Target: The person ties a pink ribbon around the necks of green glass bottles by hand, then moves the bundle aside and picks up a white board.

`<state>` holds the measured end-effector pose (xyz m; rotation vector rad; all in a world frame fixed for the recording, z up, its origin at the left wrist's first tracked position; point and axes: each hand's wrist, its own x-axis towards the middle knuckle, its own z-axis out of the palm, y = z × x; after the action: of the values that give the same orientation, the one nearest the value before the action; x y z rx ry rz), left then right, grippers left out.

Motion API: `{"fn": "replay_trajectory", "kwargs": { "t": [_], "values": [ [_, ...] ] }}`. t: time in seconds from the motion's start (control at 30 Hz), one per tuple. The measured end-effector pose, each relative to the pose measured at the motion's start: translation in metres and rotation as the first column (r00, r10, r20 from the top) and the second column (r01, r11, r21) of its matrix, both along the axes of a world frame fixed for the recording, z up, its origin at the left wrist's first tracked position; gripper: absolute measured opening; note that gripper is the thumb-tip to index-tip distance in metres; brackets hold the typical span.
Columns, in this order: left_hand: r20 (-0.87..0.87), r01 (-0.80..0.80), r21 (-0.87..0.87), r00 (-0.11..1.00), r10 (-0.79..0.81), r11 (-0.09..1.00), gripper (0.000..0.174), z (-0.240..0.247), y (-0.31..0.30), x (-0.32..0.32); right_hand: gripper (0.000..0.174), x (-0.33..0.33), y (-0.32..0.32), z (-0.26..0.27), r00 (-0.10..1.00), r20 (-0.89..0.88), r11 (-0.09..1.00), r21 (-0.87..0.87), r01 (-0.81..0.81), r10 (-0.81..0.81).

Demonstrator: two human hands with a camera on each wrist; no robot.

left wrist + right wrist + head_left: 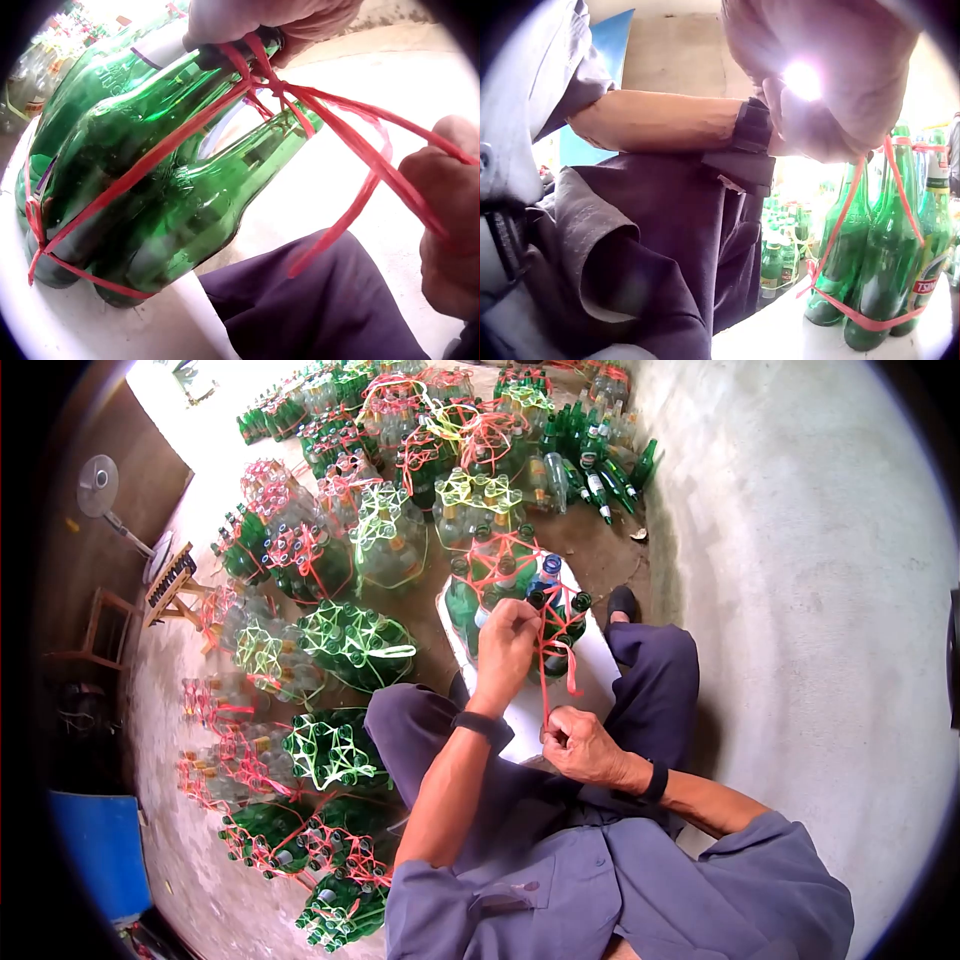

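Note:
Green glass bottles (pixel 150 172) stand bundled on a white block (pixel 585 695) between the knees, tied with red plastic strap (pixel 142 172) round their bases and necks. My left hand (pixel 507 645) is at the bottle tops, fingers pinching the strap beside a dark bottle mouth. A knot (pixel 277 88) lies just below those fingers. From it, strands run taut to my right hand (pixel 590 748), whose curled fingers grip them nearer the body. One loose strap end (pixel 330 240) hangs down. In the right wrist view the right hand (pixel 825 67) looms close and hides its own grip.
Many tied bundles of clear and green bottles (pixel 355 645) fill the floor on the left and ahead. Loose green bottles (pixel 600 485) lie by the grey wall (pixel 800 610) on the right. A fan (pixel 98 486) and a wooden stool (pixel 172 582) stand at far left.

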<state>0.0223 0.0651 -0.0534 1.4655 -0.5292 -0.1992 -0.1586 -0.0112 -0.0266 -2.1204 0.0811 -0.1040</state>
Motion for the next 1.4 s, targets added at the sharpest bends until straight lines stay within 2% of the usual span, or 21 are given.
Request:
{"fn": "replay_trajectory", "kwargs": {
  "t": [0.07,0.17,0.23,0.4,0.47,0.5,0.6,0.67,0.7,0.8,0.83,0.97,1.03,1.07,1.13,1.17,1.23,1.33,1.4],
  "values": [
    [-0.007,0.005,-0.025,1.0,-0.006,1.0,0.005,-0.002,0.0,0.0,0.008,0.002,0.005,-0.008,1.0,0.026,1.0,0.008,0.007,-0.008],
    [0.076,-0.03,0.018,0.997,0.029,0.999,0.004,-0.001,0.0,0.002,0.007,0.002,0.002,-0.022,0.999,0.033,0.999,-0.026,-0.021,0.022],
    [0.038,-0.029,0.063,0.999,0.026,0.998,0.004,-0.001,-0.001,0.002,0.006,0.005,0.0,-0.018,0.999,0.023,1.0,-0.016,-0.022,0.023],
    [0.062,-0.034,0.028,0.998,0.032,0.999,0.005,-0.004,-0.001,0.003,0.008,0.0,-0.001,-0.016,1.0,-0.004,1.0,0.021,0.003,-0.003],
    [0.07,-0.033,0.011,0.997,0.032,0.999,0.005,-0.007,0.001,0.003,0.007,-0.006,-0.002,-0.006,0.986,0.162,0.994,-0.104,0.046,-0.029],
    [0.048,-0.021,0.029,0.999,0.02,0.999,0.005,-0.006,0.001,0.003,0.007,-0.007,-0.003,0.004,0.986,0.162,0.994,-0.104,0.046,-0.028],
    [0.029,0.003,0.039,1.0,-0.004,0.999,0.006,-0.001,0.003,0.003,0.013,-0.002,-0.017,0.029,0.945,0.258,0.96,-0.143,0.241,-0.199],
    [0.03,0.018,0.031,0.999,-0.019,0.999,0.006,0.0,0.005,0.003,0.019,0.005,-0.027,0.04,0.922,0.16,0.929,-0.055,0.365,-0.353],
    [-0.011,0.034,0.018,0.999,-0.034,0.999,0.006,0.001,0.006,0.003,0.026,0.013,-0.033,0.036,0.888,0.257,0.914,-0.037,0.404,-0.382],
    [-0.05,0.055,0.016,0.997,-0.054,0.998,0.007,0.004,0.009,0.002,0.035,0.025,-0.045,0.036,0.892,0.198,0.904,-0.056,0.424,-0.407],
    [-0.051,0.064,0.028,0.997,-0.063,0.998,0.007,0.006,0.011,0.001,0.041,0.029,-0.046,0.036,0.907,0.089,0.91,0.008,0.414,-0.413],
    [-0.027,0.093,0.063,0.995,-0.092,0.994,0.005,0.013,0.015,-0.002,0.041,0.041,-0.048,0.022,0.934,0.043,0.932,0.089,0.351,-0.355],
    [0.113,0.099,0.111,0.987,-0.111,0.989,0.009,0.017,0.017,-0.004,0.037,0.044,-0.048,0.021,0.956,-0.003,0.954,0.069,0.291,-0.292],
    [0.112,0.1,0.111,0.987,-0.112,0.989,0.009,0.016,0.018,-0.004,0.037,0.044,-0.049,0.022,0.956,-0.005,0.954,0.069,0.293,-0.293],
    [0.407,0.044,0.215,0.904,-0.131,0.976,0.019,0.013,0.022,-0.003,0.031,0.045,-0.049,0.025,0.95,-0.051,0.951,0.034,0.309,-0.307],
    [0.405,0.045,0.214,0.905,-0.13,0.976,0.019,0.011,0.023,-0.005,0.031,0.045,-0.05,0.025,0.95,-0.053,0.951,0.032,0.309,-0.307],
    [0.616,-0.033,0.271,0.774,-0.147,0.962,0.025,0.014,0.029,-0.01,0.026,0.044,-0.05,0.025,0.943,0.024,0.939,0.102,0.328,-0.332],
    [0.666,-0.113,0.347,0.728,-0.16,0.931,0.027,0.019,0.034,-0.024,0.023,0.046,-0.058,0.029,0.947,-0.013,0.938,0.131,0.32,-0.321],
    [0.688,-0.131,0.372,0.704,-0.178,0.919,0.032,0.025,0.037,-0.031,0.023,0.05,-0.067,0.032,0.951,-0.029,0.948,0.081,0.308,-0.307]
  ]
}}
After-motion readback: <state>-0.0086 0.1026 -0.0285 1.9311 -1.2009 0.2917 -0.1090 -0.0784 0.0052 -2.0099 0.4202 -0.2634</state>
